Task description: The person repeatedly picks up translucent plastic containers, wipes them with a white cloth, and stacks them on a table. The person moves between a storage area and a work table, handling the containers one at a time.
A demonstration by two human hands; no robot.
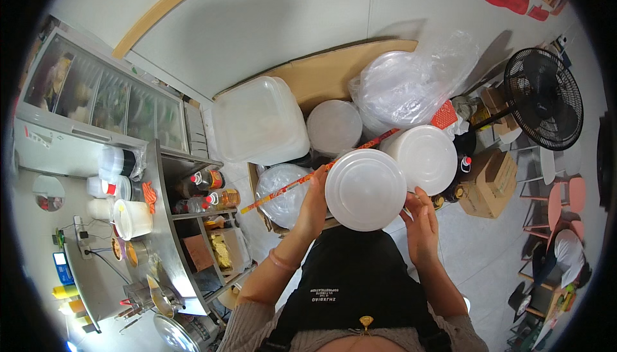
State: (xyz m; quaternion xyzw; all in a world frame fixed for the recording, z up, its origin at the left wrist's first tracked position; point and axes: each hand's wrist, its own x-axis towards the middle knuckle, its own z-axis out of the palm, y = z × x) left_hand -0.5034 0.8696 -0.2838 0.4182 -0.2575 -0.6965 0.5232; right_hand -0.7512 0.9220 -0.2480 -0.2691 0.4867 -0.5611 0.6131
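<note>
Between my hands is a round translucent plastic lid [365, 190] with concentric rings, seen from above. It seems to top a stack or a tub, whose lower part is hidden. My left hand [314, 205] grips its left side, and my right hand [420, 222] holds its right edge with bent fingers. Just behind it to the right stands a stack of round white plastic lids or tubs [428, 160], close to my right fingertips. A red and orange patterned strip [284, 189] runs diagonally behind my left hand.
A cardboard box [332, 84] holds large rectangular plastic tubs [258, 120], a round stack [334, 126] and a bagged stack [395, 89]. To the right stand a black fan [543, 99] and a closed carton [489, 185]. A steel counter [166, 226] with bottles on its shelves runs along the left.
</note>
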